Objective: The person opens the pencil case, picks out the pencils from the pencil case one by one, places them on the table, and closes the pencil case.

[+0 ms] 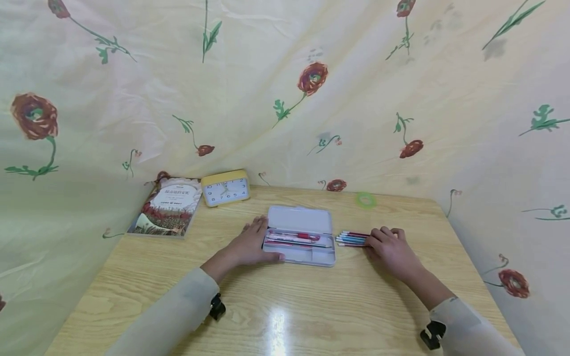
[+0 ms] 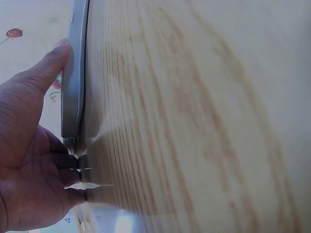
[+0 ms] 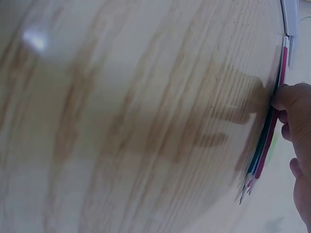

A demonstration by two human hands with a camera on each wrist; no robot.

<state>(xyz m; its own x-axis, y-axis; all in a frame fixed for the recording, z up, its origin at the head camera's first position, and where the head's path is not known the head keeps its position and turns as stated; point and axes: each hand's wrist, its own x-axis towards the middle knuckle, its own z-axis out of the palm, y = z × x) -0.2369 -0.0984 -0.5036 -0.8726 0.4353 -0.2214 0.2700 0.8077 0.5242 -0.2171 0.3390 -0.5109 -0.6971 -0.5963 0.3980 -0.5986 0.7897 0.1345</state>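
Note:
My left hand point(image 1: 251, 245) holds the left end of an opened white pencil case point(image 1: 322, 257), its thumb at the front rim and its other fingers along the left side. Inside the case lie a pen with a red grip point(image 1: 307, 237) and several slim pencils or pens. To the right of the case, my right hand point(image 1: 394, 251) grips a bundle of pencils point(image 1: 351, 239) with white ends, in dark red and blue. In the right wrist view the thumb presses on the bundle point(image 3: 265, 131), whose sharpened tips point away from the case. The far fingers are partly hidden.
A yellow-framed clock point(image 1: 226, 189) stands behind the case to the left, beside a book point(image 1: 169, 207) with a flowery cover. A green ring, like a tape roll point(image 1: 366, 200), lies near the back edge of the wooden table point(image 1: 311, 306). A flowered cloth point(image 1: 249, 99) hangs behind.

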